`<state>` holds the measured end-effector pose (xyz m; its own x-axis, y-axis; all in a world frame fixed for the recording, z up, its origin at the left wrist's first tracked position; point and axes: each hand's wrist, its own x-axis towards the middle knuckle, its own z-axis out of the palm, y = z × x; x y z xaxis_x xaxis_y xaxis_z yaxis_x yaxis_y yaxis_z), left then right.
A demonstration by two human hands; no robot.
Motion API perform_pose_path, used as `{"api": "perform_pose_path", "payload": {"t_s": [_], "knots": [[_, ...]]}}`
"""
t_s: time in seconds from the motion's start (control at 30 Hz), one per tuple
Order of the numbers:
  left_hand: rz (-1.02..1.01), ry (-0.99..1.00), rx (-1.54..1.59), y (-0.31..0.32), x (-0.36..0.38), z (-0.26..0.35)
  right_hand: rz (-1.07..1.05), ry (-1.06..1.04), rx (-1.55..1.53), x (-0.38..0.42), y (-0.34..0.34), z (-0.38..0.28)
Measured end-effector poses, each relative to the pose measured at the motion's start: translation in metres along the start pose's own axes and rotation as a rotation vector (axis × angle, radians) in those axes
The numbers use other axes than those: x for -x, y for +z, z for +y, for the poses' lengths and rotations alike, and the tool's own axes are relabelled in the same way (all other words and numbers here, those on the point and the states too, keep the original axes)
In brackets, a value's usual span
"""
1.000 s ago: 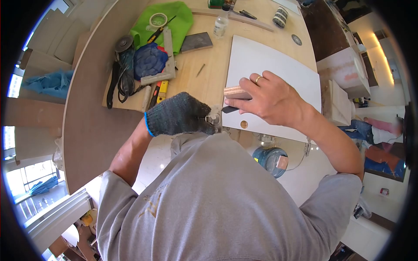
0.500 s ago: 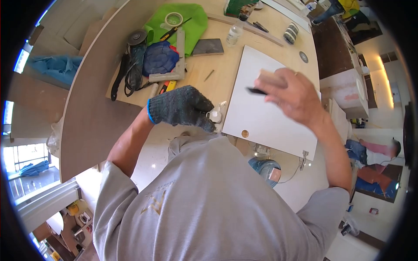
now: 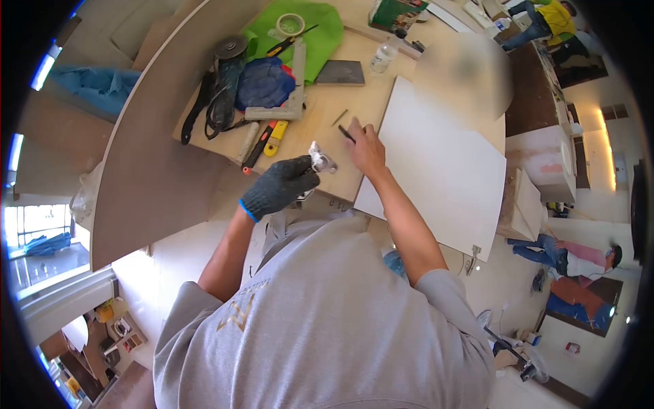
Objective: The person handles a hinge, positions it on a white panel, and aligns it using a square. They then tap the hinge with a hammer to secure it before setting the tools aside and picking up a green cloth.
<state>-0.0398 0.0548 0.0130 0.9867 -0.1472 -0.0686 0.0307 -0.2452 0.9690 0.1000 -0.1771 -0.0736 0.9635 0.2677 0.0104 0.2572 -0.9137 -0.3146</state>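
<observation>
My left hand (image 3: 283, 185), in a dark knitted glove with a blue cuff, grips a shiny metal cabinet hinge (image 3: 322, 161) just off the table's near edge. My bare right hand (image 3: 368, 151) is over the wooden table (image 3: 334, 146), its fingers closed around a slim black object (image 3: 346, 133) whose kind I cannot make out. Close to those fingertips lies a short thin stick (image 3: 340, 117). Under my right forearm is a white panel (image 3: 443, 163), with another hinge (image 3: 471, 259) fitted at its near right corner.
To the left lie an angle grinder (image 3: 228, 75), a carpenter's square (image 3: 296, 88), a yellow cutter (image 3: 274, 138), a tape roll (image 3: 290, 25) and green cloth (image 3: 327, 27). A bottle (image 3: 385, 56) stands farther back. Other people (image 3: 579, 255) are at the right. A blurred patch covers the far right tabletop.
My right hand has moved left from above the white panel to the bare wood beside my left hand. The wooden block it held no longer shows. My left hand has lifted the hinge slightly.
</observation>
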Motion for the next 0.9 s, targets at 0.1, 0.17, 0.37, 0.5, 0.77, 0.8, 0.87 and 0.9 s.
{"api": "perform_pose_path", "payload": {"t_s": [0.1, 0.17, 0.37, 0.5, 0.77, 0.8, 0.87, 0.9], "knots": [[-0.1, -0.158, -0.036, -0.003, -0.001, 0.017, 0.075, -0.154, 0.203, -0.008, 0.004, 0.001], [0.016, -0.085, -0.081, 0.002, 0.001, 0.013, 0.282, -0.293, -0.014, 0.001, -0.012, -0.009], [0.169, 0.105, -0.105, 0.009, 0.006, 0.006, -0.275, -0.237, -1.04, 0.052, -0.12, -0.081], [-0.067, 0.127, -0.128, -0.005, 0.005, 0.034, -0.21, -0.494, -0.662, 0.047, -0.152, -0.085], [-0.329, 0.228, -0.306, -0.008, -0.017, 0.062, -0.134, -0.682, -0.453, 0.053, -0.185, -0.065], [-0.349, 0.226, -0.29, -0.009, -0.019, 0.067, -0.135, -0.691, -0.449, 0.054, -0.19, -0.064], [-0.408, 0.225, -0.264, -0.01, -0.021, 0.075, -0.143, -0.711, -0.438, 0.056, -0.201, -0.063], [-0.447, 0.226, -0.256, -0.011, -0.022, 0.077, -0.15, -0.723, -0.431, 0.06, -0.205, -0.065]]}}
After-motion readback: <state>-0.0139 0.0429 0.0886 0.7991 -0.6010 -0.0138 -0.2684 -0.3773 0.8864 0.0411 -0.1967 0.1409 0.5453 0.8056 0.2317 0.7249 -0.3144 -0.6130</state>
